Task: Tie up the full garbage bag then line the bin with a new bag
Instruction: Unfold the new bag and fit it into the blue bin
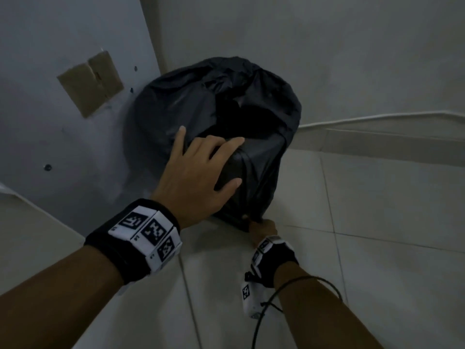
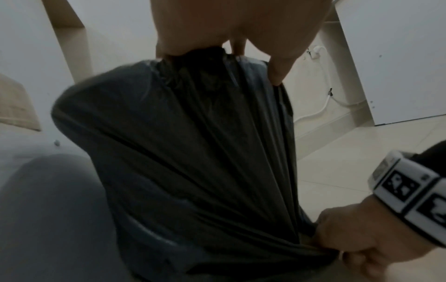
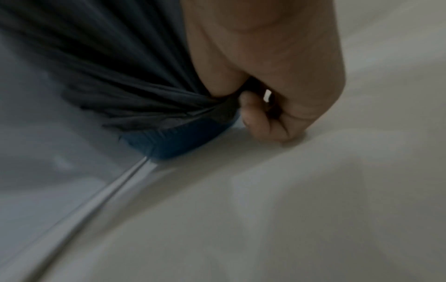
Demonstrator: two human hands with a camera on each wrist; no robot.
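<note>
A black garbage bag (image 1: 226, 102) is drawn over a bin standing on the floor against the wall. My left hand (image 1: 201, 170) lies on top of the bag-covered rim, fingers spread and thumb down the near side. The right hand (image 1: 263, 229) is low by the floor and grips the bunched lower edge of the bag. In the left wrist view the bag (image 2: 193, 152) stretches in taut folds down to the right hand (image 2: 357, 244). In the right wrist view the fingers (image 3: 255, 118) curl round the gathered plastic (image 3: 144, 99), and a strip of the blue bin (image 3: 183, 139) shows below it.
A grey wall panel with a cardboard patch (image 1: 91, 81) stands just left of the bin. A white cable (image 1: 377, 119) runs along the skirting behind it. Pale floor tiles (image 1: 377, 210) spread to the right and front. A thin black wire (image 1: 264, 311) loops from my right wrist.
</note>
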